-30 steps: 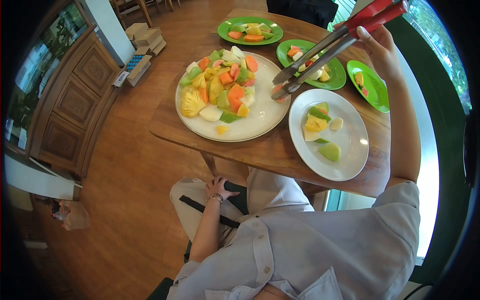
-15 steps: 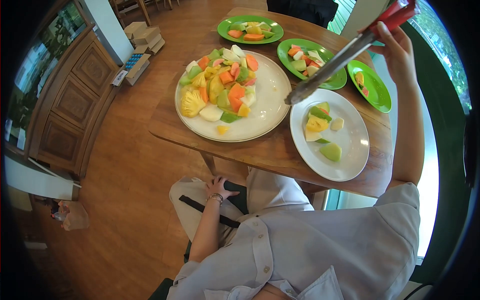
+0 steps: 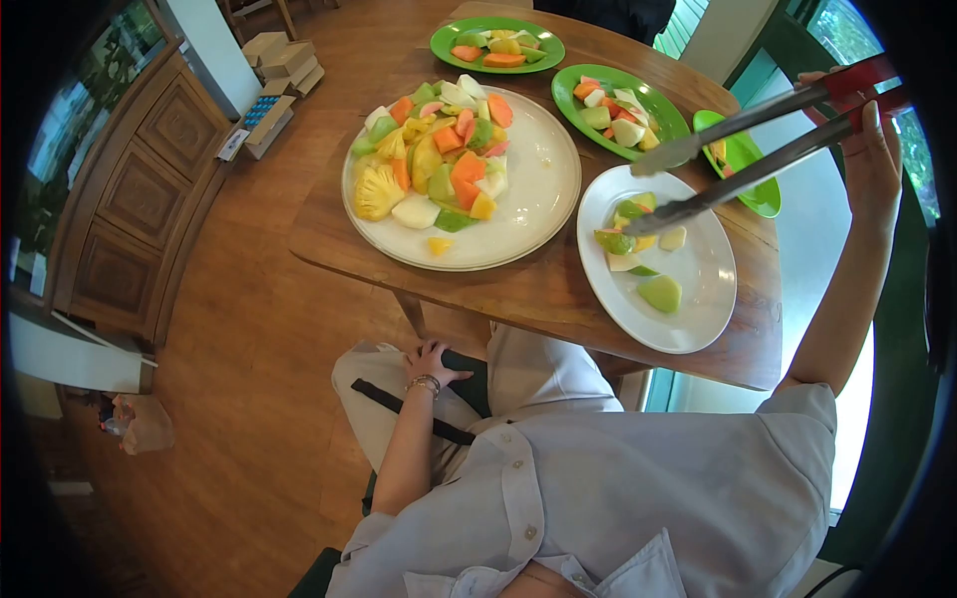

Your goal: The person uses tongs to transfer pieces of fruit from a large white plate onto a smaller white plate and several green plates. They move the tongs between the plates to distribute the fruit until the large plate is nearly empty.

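My right hand (image 3: pixel 869 149) holds metal tongs (image 3: pixel 738 182) by their red handles at the upper right. The tongs' arms are spread, with the tips above the small white plate (image 3: pixel 698 309). Green and yellow fruit pieces (image 3: pixel 660 293) lie on that plate, and one green piece (image 3: pixel 614 241) sits just below the lower tip. To its left stands a large white plate (image 3: pixel 538 219) with a heap of mixed cut fruit (image 3: pixel 429 169). My left hand (image 3: pixel 436 369) rests on my lap, its fingers spread, holding nothing.
Three green plates with fruit stand along the table's far side: one at the back (image 3: pixel 543 63), one in the middle (image 3: pixel 653 95), one at the right (image 3: pixel 766 196). Cardboard boxes (image 3: pixel 289 65) and a wooden cabinet (image 3: pixel 130 179) are to the left, beyond the wooden table (image 3: pixel 558 309).
My right hand has moved right and down, and the tongs' arms have spread apart. A green piece now lies on the upper left of the fruit on the small white plate.
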Demonstrator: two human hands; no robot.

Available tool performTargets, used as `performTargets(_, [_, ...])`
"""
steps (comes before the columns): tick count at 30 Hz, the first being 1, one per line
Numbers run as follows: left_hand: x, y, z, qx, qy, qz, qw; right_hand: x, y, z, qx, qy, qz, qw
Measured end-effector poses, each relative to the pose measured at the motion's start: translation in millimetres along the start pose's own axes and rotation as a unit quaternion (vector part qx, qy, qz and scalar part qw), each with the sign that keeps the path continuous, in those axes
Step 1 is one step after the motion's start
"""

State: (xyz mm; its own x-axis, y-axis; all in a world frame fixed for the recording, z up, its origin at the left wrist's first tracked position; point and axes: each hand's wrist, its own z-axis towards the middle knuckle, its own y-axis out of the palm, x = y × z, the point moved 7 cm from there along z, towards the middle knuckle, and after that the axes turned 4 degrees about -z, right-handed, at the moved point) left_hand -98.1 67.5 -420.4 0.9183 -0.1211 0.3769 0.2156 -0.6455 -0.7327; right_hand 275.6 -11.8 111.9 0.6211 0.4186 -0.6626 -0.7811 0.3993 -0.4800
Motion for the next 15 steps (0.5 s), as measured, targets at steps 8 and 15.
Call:
performTargets(8, [-2.3,-1.1,-1.3,0.040,0.001,0.014,0.999,-20.5,75.8,16.4,-0.070,-0.169,-0.019,0.983])
performTargets(15, [-5.3,1.7,0.7,0.035,0.001,0.027,0.999,-54.7,153.2,51.0,-0.291,-0.237,0.016,0.927])
